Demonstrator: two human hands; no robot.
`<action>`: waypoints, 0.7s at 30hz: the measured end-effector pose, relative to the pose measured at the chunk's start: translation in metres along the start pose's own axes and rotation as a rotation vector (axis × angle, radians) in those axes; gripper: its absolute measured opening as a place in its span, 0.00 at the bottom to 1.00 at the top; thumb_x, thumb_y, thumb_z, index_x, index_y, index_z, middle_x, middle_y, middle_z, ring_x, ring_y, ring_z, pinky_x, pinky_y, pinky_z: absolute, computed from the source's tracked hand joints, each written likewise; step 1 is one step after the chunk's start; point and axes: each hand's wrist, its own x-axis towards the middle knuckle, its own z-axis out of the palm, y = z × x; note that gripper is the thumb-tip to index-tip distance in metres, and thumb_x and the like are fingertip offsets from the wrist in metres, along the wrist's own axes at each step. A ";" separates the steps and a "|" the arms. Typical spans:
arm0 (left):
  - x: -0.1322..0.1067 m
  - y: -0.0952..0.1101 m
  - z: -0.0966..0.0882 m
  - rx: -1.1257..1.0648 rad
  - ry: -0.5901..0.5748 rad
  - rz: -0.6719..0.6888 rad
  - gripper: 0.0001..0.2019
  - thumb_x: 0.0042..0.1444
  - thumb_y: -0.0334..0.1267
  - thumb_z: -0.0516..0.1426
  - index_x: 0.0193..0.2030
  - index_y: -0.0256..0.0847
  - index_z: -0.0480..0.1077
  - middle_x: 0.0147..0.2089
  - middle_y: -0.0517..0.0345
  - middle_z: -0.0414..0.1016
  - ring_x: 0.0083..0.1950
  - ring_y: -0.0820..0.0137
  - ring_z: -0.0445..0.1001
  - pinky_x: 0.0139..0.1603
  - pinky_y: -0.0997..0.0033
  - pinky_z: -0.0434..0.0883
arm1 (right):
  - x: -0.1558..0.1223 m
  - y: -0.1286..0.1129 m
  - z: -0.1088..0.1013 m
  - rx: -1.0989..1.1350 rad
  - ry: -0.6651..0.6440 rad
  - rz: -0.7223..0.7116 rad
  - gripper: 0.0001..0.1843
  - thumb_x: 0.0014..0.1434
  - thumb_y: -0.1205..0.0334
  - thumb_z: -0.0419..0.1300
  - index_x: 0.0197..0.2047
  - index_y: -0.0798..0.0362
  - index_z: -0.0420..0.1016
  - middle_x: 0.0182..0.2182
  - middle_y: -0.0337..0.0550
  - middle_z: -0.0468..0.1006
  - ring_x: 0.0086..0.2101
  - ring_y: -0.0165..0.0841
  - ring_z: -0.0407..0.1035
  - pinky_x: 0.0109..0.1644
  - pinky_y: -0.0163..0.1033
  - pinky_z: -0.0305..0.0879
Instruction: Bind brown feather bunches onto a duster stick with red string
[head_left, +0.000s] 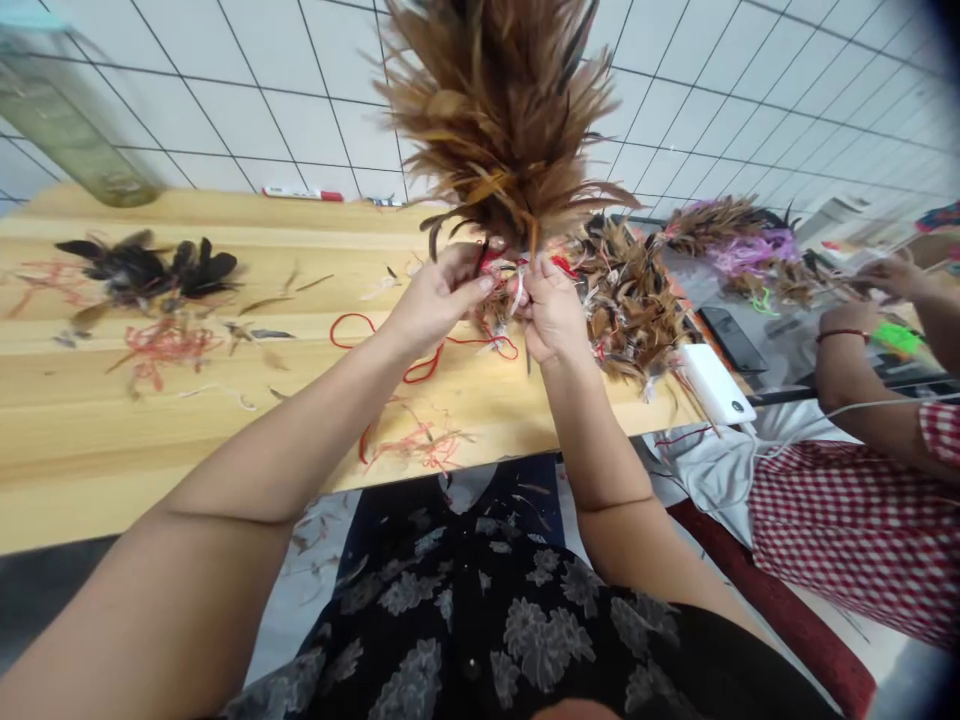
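Wooden tabletop (150,420), pale plank, carrying loose clippings and trimmings across its width; risk item: scraps near the front edge may slide off onto the lap if an elbow brushes them. Feather duster (502,110), brown plumes, held upright above the tabletop's far half, its bound base pinched between both hands; risk item: the base could loosen and shed plumes if either grip slackens while the binding is unfinished (a judgement, not observed). Heap of brown feathers (630,300), just beside the right hand, liable to snag in the thread. Dark feathers (150,268), well apart to the left. Left hand (439,300), closed on the duster's base from the left side. Right hand (551,310), closed on the base and white wrapping. Red thread (420,368), trailing slack from the base across the tabletop; risk item: loops may tangle or catch underarm. White power bank (716,385), at the tabletop's corner, could be knocked off.
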 end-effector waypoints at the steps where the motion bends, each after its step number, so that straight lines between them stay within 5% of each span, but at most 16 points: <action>1: -0.002 -0.001 -0.002 0.010 0.006 0.009 0.26 0.59 0.59 0.69 0.54 0.43 0.74 0.48 0.49 0.83 0.52 0.59 0.82 0.54 0.61 0.81 | 0.001 0.001 0.000 0.021 -0.004 0.019 0.24 0.67 0.43 0.67 0.35 0.47 0.59 0.21 0.28 0.58 0.21 0.23 0.50 0.22 0.28 0.49; 8: -0.002 -0.010 -0.015 0.222 0.187 0.061 0.20 0.64 0.59 0.63 0.39 0.42 0.75 0.35 0.56 0.76 0.38 0.67 0.73 0.43 0.67 0.73 | 0.001 0.004 0.001 0.138 0.053 0.153 0.26 0.71 0.48 0.65 0.33 0.48 0.51 0.19 0.24 0.57 0.17 0.20 0.43 0.21 0.28 0.43; 13: -0.002 -0.018 -0.023 0.284 0.154 0.026 0.12 0.62 0.50 0.64 0.43 0.44 0.77 0.31 0.59 0.72 0.32 0.68 0.67 0.36 0.67 0.67 | 0.000 0.003 0.002 0.206 0.024 0.212 0.24 0.72 0.54 0.63 0.32 0.48 0.51 0.18 0.23 0.54 0.16 0.20 0.41 0.21 0.28 0.44; 17: 0.000 -0.016 -0.028 0.510 0.120 0.087 0.04 0.57 0.41 0.63 0.36 0.45 0.77 0.39 0.53 0.79 0.47 0.57 0.77 0.54 0.57 0.74 | 0.004 0.013 0.003 0.162 0.051 0.147 0.24 0.69 0.51 0.66 0.32 0.48 0.54 0.18 0.24 0.56 0.17 0.20 0.44 0.21 0.28 0.43; 21: 0.001 -0.012 -0.026 0.668 0.051 0.200 0.04 0.51 0.37 0.64 0.30 0.45 0.73 0.57 0.49 0.80 0.67 0.47 0.73 0.72 0.45 0.69 | 0.008 0.027 0.005 0.063 0.095 0.046 0.23 0.66 0.47 0.68 0.31 0.48 0.59 0.20 0.28 0.59 0.20 0.22 0.51 0.23 0.30 0.49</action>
